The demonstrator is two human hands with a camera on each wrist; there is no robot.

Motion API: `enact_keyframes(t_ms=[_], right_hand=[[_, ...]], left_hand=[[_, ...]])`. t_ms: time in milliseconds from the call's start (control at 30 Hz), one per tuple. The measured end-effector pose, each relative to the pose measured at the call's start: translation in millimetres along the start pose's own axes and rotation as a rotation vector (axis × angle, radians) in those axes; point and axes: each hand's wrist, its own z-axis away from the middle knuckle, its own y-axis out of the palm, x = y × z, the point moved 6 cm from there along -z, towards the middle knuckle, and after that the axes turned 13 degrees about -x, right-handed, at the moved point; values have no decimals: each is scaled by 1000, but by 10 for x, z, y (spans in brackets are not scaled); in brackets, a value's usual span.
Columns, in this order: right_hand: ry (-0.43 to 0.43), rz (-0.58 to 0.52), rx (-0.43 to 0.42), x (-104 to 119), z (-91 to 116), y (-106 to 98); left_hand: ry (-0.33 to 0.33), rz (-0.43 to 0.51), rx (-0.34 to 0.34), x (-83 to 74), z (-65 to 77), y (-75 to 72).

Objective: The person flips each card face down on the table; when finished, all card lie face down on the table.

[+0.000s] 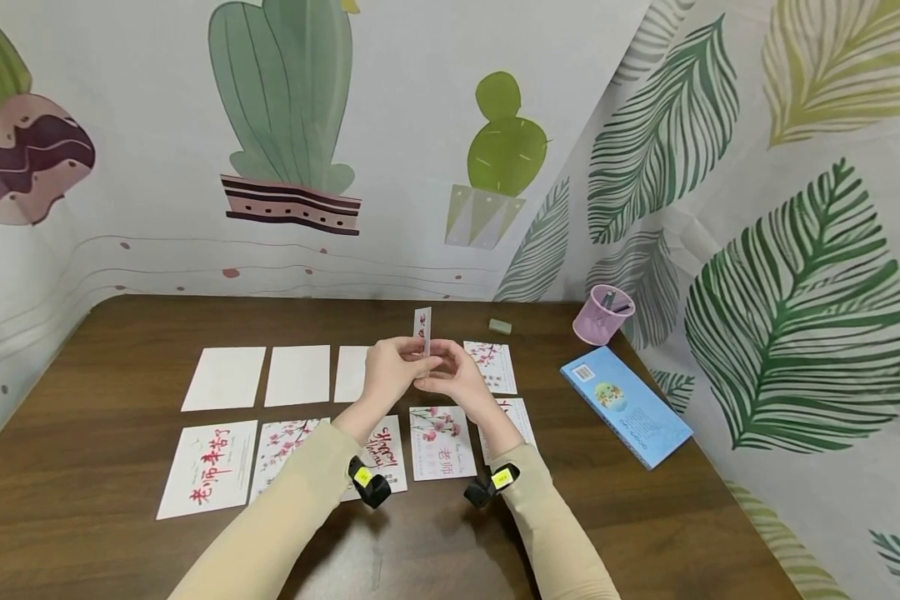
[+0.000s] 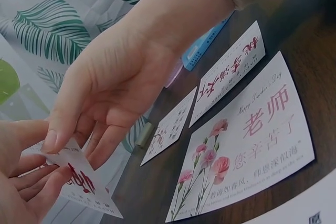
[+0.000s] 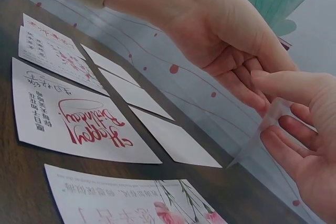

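Upright between both hands, above the back row of cards, is a printed greeting card (image 1: 422,321) with red lettering. My left hand (image 1: 387,371) and my right hand (image 1: 456,375) pinch it between thumbs and fingers from either side. In the left wrist view the card's printed face (image 2: 86,184) shows below the right thumb. The right wrist view catches the card (image 3: 265,129) nearly edge-on. Below the hands lie a carnation card (image 1: 442,442) and a Happy Birthday card (image 3: 100,124), the latter partly behind the left sleeve in the head view.
Blank-faced white cards (image 1: 297,375) line the back left. In front are a red-calligraphy card (image 1: 208,468) and a blossom card (image 1: 277,446). Another blossom card (image 1: 492,367) lies right, near an eraser-like block (image 1: 500,326), a pink pen cup (image 1: 598,321) and a blue book (image 1: 626,406).
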Motion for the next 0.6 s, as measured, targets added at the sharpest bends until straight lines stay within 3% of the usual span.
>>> enact_keyframes(t_ms=[200,367,600], right_hand=[[1,10,45,-19,-15,-46],[0,-21,67,-40,-42,-73],[25,-37,-22,-118,-79,-127]], left_hand=[[-3,33,37,11,2,-5],[-45,43,26,47,-2,-23],[-74,12,-26,105,-8,-38]])
